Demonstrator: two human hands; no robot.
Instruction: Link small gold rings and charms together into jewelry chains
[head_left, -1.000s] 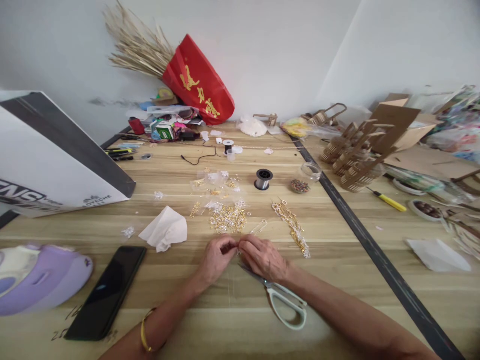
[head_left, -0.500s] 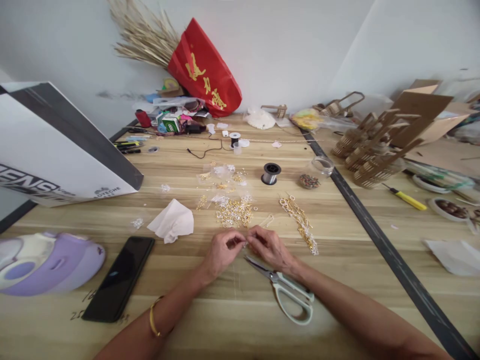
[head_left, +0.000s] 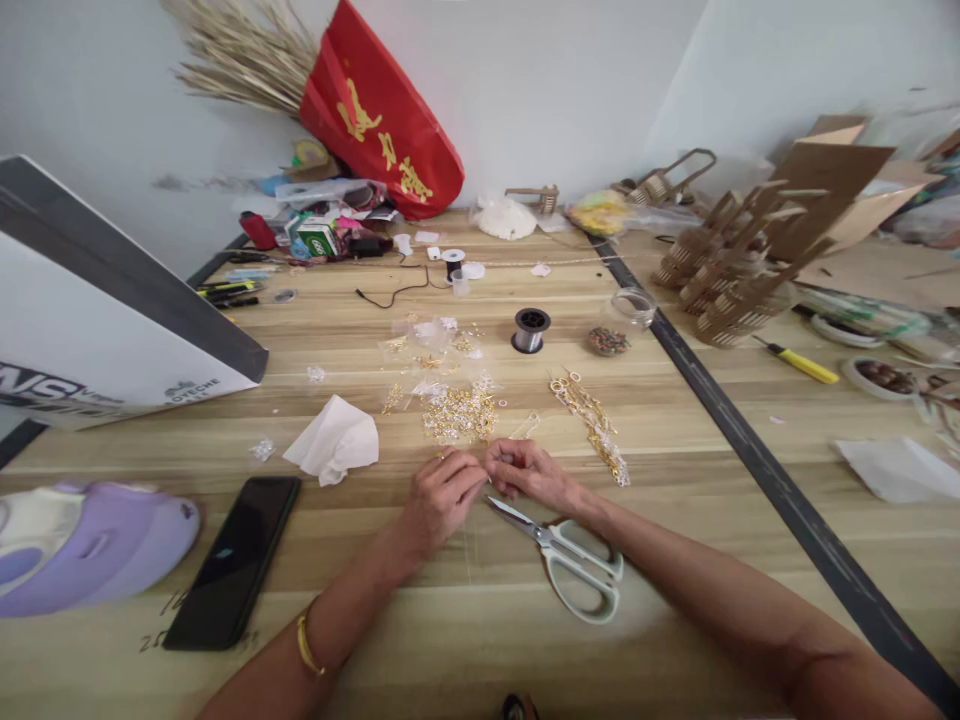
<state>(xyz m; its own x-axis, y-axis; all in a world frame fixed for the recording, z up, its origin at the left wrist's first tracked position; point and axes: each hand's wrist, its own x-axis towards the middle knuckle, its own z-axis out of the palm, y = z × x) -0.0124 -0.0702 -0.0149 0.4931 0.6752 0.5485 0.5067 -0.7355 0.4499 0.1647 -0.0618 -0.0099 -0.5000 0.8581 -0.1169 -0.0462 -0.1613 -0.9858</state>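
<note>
My left hand (head_left: 444, 492) and my right hand (head_left: 529, 470) meet fingertip to fingertip at the middle of the table, both pinched. Between them is something tiny and pale, too small to name, and a thin clear thread trails down from it over the wood. Scissors (head_left: 559, 555) with pale handles lie just below my right hand, blades slightly apart. Beyond my fingers is a pile of gold and silver beads (head_left: 459, 412). Gold and silver chains (head_left: 592, 425) lie to the right of it. A spool of wire (head_left: 531, 331) stands farther back.
A black phone (head_left: 234, 562), a purple and white object (head_left: 101, 548), a crumpled tissue (head_left: 335, 440) and a large box (head_left: 112, 310) are at left. Small woven baskets (head_left: 727, 260), a yellow-handled tool (head_left: 806, 364) and a bead jar (head_left: 609, 341) are at right.
The view has shifted slightly. My left hand has turned so that its back faces up more and its fingers cover the pinch. A dark round object now shows at the bottom edge.
</note>
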